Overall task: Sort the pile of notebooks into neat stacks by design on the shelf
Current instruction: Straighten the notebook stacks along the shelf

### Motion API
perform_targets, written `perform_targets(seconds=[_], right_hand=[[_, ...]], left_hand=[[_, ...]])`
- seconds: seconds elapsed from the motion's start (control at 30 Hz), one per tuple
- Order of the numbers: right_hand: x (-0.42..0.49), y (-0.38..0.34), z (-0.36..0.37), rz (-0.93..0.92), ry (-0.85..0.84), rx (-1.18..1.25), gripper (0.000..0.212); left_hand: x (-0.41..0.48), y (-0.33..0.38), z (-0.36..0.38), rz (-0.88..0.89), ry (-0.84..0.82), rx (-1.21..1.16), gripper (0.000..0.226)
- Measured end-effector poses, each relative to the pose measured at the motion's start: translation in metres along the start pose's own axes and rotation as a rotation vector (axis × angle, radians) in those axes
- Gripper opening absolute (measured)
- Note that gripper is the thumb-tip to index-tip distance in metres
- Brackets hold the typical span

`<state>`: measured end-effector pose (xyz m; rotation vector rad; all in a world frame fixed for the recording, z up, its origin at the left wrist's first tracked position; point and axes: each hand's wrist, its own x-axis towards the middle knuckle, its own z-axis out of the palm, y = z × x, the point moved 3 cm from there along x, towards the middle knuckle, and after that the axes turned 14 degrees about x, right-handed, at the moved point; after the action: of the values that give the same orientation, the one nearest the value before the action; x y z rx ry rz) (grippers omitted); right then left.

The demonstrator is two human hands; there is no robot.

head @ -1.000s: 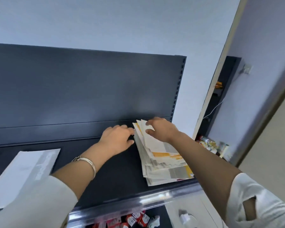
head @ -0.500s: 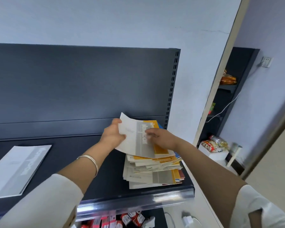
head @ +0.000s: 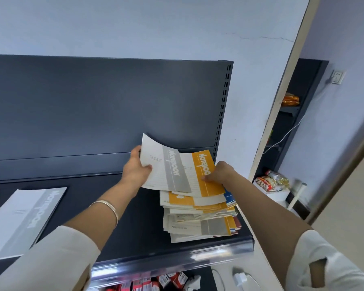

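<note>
A loose pile of notebooks [head: 198, 219] with grey, orange and blue covers lies at the right end of the dark shelf [head: 118, 232]. My left hand [head: 136, 171] pinches the left edge of a grey-striped notebook [head: 166, 166], lifted and curling above the pile. My right hand [head: 220, 172] grips the right edge of an orange-striped notebook [head: 204, 175] lying just under the grey one, on top of the pile. One grey-striped notebook [head: 23, 219] lies flat alone at the shelf's left end.
The shelf's dark back panel [head: 105, 108] rises behind the pile. A clear price rail [head: 177, 259] runs along the front edge, with small red-and-white packs [head: 156, 280] on the level below. Another dark rack [head: 286, 131] with snack packets [head: 271, 181] stands right.
The grey-striped notebook has come up off the pile in my left hand and shifted left, uncovering the orange-striped one. My right hand moved to that orange notebook's right edge.
</note>
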<state>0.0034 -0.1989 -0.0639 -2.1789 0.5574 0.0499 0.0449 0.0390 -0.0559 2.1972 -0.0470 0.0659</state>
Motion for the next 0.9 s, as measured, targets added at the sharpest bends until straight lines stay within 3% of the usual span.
perform_targets(seconds=[0.17, 0.27, 0.47, 0.73, 0.9], right_hand=[[-0.002, 0.009, -0.019, -0.113, 0.264, 0.115, 0.029], [-0.005, 0.003, -0.030, -0.182, 0.351, 0.291, 0.028], [-0.008, -0.029, -0.018, -0.240, 0.266, 0.542, 0.023], [-0.033, -0.107, 0.075, -0.379, 0.116, 0.421, 0.022], [-0.049, -0.136, 0.152, -0.295, 0.050, 0.417, 0.021]], left_hand=[[0.001, 0.000, 0.000, -0.017, 0.013, -0.080, 0.069], [0.003, 0.000, -0.004, -0.063, 0.055, -0.190, 0.068], [-0.007, -0.005, -0.027, -0.060, 0.121, -0.187, 0.026], [-0.020, -0.075, -0.111, -0.139, 0.276, -0.150, 0.024], [-0.021, -0.143, -0.165, -0.240, 0.267, -0.069, 0.023]])
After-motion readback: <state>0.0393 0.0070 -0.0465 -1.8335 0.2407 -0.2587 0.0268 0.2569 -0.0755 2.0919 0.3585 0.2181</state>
